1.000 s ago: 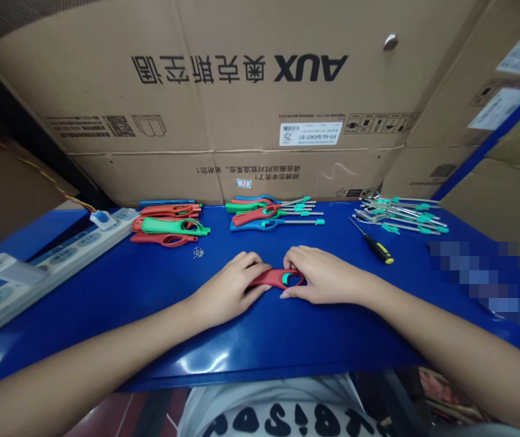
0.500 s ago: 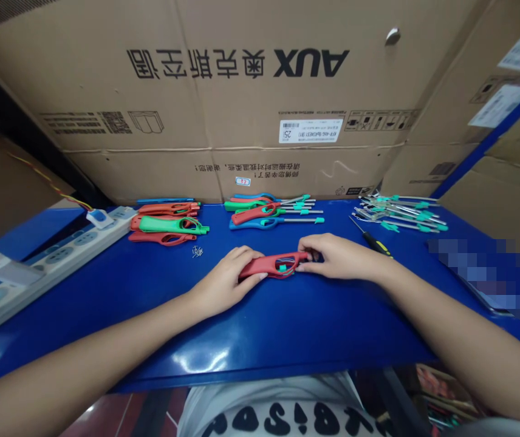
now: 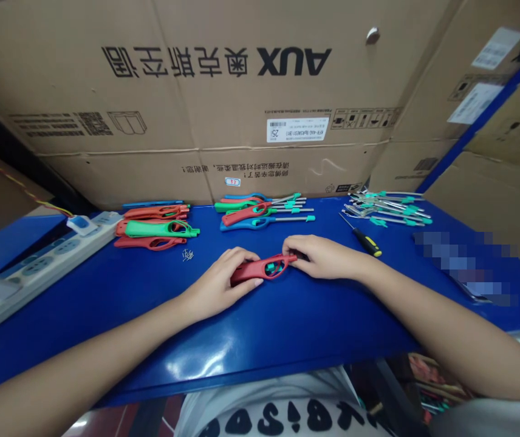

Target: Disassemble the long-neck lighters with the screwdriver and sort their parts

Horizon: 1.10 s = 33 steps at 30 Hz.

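A red gas lighter casing lies across both hands above the blue table, a teal part showing inside its oval opening. My left hand is closed round its wide handle end, thumb along the near side. My right hand has its fingers pinched at the narrow front end; the fingertips are partly hidden behind it. Behind the hands lies a group of lighters with metal tubes and teal tips. Left of it are green and red casings, with small screws in front.
A screwdriver with a black and yellow handle lies right of my right hand. Metal tubes with teal parts are piled behind it. A white power strip runs along the left. Large cardboard walls the back of the blue table.
The view has shifted slightly to the right. The teal part in the casing's opening looks different, and my right fingers have moved a little at its front end. My left hand keeps its hold.
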Each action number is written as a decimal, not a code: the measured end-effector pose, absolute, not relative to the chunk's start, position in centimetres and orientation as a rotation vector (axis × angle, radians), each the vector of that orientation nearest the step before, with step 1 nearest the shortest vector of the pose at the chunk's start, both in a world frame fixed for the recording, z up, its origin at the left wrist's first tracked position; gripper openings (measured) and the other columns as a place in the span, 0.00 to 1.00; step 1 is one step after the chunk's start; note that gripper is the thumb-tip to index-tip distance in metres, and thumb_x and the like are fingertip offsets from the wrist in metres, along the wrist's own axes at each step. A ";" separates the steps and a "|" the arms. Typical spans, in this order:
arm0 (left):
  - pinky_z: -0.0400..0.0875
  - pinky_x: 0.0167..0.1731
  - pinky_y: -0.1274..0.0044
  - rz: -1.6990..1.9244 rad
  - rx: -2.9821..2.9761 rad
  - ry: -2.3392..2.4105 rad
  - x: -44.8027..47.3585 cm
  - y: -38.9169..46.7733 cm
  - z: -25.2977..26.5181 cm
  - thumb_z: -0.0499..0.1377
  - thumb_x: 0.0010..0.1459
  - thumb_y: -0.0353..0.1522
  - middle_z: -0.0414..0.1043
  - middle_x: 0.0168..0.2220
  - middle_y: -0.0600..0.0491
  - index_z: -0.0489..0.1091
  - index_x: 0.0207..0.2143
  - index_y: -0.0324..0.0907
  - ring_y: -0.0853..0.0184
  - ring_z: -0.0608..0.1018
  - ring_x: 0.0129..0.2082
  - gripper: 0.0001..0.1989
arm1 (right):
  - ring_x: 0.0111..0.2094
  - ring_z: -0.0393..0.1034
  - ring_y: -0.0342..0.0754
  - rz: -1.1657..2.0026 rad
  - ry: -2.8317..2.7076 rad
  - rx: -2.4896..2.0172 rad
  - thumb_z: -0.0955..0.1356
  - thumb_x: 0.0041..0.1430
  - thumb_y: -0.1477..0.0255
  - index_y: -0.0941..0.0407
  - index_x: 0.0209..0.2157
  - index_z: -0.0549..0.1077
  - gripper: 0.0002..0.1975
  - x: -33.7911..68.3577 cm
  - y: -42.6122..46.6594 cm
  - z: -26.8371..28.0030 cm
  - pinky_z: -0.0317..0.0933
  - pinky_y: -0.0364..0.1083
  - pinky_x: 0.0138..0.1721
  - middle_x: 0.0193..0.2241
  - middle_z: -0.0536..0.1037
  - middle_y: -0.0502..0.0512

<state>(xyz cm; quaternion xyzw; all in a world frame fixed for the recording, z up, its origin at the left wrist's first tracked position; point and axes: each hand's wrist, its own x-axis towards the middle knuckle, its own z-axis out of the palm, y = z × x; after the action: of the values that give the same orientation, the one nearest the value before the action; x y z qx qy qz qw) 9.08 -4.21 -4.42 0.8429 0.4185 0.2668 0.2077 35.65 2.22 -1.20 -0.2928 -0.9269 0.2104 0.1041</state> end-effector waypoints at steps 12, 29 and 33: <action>0.71 0.50 0.69 1.028 2.234 1.186 9.2 -4.0 -4.0 0.58 0.67 0.37 0.74 0.46 0.48 0.70 0.46 0.42 0.61 0.76 0.47 0.09 | 0.34 0.73 0.46 0.637 -2.566 -0.924 0.62 0.66 0.75 0.56 0.39 0.75 0.10 35.0 2.2 -1.9 0.57 0.42 0.36 0.34 0.81 0.54; 0.71 0.50 0.67 0.879 2.407 1.173 9.3 -4.2 -3.7 0.61 0.65 0.43 0.76 0.45 0.49 0.71 0.48 0.43 0.60 0.77 0.45 0.15 | 0.34 0.72 0.48 0.696 -2.626 -0.951 0.58 0.69 0.71 0.56 0.37 0.70 0.11 34.2 0.8 -0.7 0.57 0.44 0.37 0.34 0.79 0.55; 0.72 0.46 0.70 0.997 2.282 1.275 9.1 -4.2 -3.5 0.57 0.67 0.42 0.76 0.46 0.48 0.69 0.49 0.43 0.60 0.77 0.44 0.15 | 0.35 0.71 0.48 0.605 -2.716 -0.954 0.57 0.71 0.71 0.55 0.38 0.69 0.12 34.4 1.3 -0.9 0.55 0.45 0.37 0.35 0.78 0.55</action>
<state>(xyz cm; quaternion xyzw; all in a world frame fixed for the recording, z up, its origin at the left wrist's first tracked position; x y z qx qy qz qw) 9.07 -4.23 -3.51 0.8035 0.4492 0.3512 0.1711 34.40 1.26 -0.87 -0.3228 -0.9187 0.2045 0.0999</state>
